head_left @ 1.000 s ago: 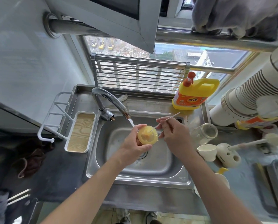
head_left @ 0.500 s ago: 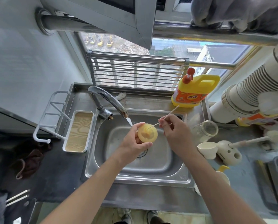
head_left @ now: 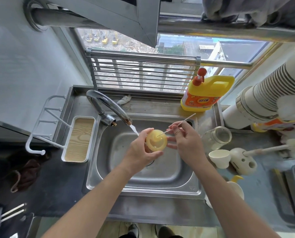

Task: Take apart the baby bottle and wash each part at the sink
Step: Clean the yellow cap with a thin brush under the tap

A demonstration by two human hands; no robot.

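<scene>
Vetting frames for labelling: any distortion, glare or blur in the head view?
Head view: wide-angle bends the steel pipe and edges; even daylight, mild sheen on the faucet; left hand, yellow nipple, right hand and thin stick sharp; paper cup stack soft.

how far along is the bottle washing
Done: bottle apart; the clear glass body lies on the counter by a white cup-shaped cap. In hand: left hand holds the round yellow teat piece near the running metal tap; right hand pokes a thin white stick into it. Left: rinsing it; other parts unclear.
</scene>
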